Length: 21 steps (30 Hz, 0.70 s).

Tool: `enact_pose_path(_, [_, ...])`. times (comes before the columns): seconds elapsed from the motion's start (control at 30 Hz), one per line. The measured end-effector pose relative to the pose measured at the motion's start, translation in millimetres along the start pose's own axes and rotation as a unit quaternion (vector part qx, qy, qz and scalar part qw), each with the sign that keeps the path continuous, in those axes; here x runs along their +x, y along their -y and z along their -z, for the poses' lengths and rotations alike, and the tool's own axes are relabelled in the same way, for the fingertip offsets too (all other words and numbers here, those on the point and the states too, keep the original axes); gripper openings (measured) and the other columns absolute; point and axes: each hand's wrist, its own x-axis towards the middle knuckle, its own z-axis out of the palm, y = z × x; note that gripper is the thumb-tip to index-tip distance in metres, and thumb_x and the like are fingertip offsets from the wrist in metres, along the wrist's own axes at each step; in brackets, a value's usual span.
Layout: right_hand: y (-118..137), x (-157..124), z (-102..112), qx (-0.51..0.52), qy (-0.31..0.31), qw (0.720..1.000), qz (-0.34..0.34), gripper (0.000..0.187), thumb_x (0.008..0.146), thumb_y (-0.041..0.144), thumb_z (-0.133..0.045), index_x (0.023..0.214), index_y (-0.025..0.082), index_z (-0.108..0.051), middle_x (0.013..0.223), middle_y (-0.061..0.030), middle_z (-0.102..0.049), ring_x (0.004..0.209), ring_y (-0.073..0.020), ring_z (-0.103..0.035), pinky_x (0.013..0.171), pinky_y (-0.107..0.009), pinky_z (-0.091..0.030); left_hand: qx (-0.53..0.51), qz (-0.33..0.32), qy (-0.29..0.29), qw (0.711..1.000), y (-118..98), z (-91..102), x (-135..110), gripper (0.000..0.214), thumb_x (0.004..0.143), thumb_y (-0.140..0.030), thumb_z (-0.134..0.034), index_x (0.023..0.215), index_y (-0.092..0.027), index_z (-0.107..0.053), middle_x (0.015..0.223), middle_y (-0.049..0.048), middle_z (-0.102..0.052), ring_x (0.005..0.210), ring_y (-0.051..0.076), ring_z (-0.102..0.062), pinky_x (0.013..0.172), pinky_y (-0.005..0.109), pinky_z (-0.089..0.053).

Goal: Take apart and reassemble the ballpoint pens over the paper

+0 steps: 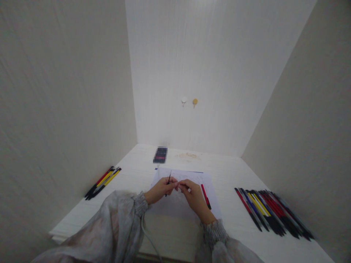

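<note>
My left hand [166,187] is closed around a thin dark stick with a fine pale tip [169,178], which looks like a pen's inner part. Its thumb and fingertips meet those of my right hand [192,193] above a white sheet of paper [164,208]. My right hand is in a pinch, and whatever lies between its fingertips is too small to make out. A red and black pen [205,196] lies on the paper, just right of my right hand.
Several pens [102,182] lie at the table's left side, and a larger row of pens [271,212] lies at the right. A pixelated dark device [160,155] is at the back. A white cable [149,237] hangs by my left sleeve. Two hooks [195,102] are on the back wall.
</note>
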Motion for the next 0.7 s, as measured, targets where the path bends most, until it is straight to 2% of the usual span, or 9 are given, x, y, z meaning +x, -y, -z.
enact_pose_path(0.17, [-5.8,0.4,-5.2,0.100,-0.010,0.992,-0.076,0.012,0.074,0.027,-0.047,0.076,0.018,-0.054,0.063,0.0003,-0.058,0.055,-0.0103,-0.051,0.054,-0.021,-0.041,-0.003,-0.018,-0.007,1.000,1.8,-0.6,1.0,0.026,0.070,-0.034,-0.056,0.084,-0.014,-0.052,0.060,-0.0021,-0.051,0.038,0.002,-0.030,0.038,0.018,-0.020])
enact_pose_path(0.33, [-15.3,2.2,-9.3,0.200,-0.053,0.971,-0.120,0.012,0.068,0.026,-0.053,0.074,0.019,-0.045,0.057,0.0041,-0.052,0.050,-0.0093,-0.049,0.047,-0.020,-0.039,0.013,-0.033,-0.021,0.999,-0.9,-1.3,-0.5,0.027,0.069,-0.034,-0.058,0.086,-0.014,-0.054,0.049,-0.0074,-0.037,0.039,0.003,-0.029,0.039,0.018,-0.021])
enact_pose_path(0.53, [-11.2,3.9,-9.1,0.233,-0.030,0.963,-0.135,0.014,0.066,0.024,-0.055,0.067,0.019,-0.042,0.046,0.0077,-0.046,0.043,-0.0080,-0.045,0.044,-0.019,-0.034,0.039,-0.025,-0.008,0.999,0.6,0.6,-0.9,0.030,0.066,-0.033,-0.060,0.090,-0.014,-0.055,0.057,-0.0053,-0.043,0.042,0.003,-0.030,0.040,0.018,-0.020])
enact_pose_path(0.7, [-10.9,3.1,-12.0,0.212,-0.002,0.967,-0.139,0.014,0.068,0.029,-0.053,0.068,0.019,-0.042,0.048,0.0058,-0.051,0.045,-0.0102,-0.050,0.046,-0.021,-0.036,0.061,-0.024,-0.006,0.998,2.9,3.2,-0.4,0.023,0.067,-0.032,-0.060,0.077,-0.013,-0.052,0.045,-0.0089,-0.033,0.042,0.004,-0.028,0.040,0.017,-0.020])
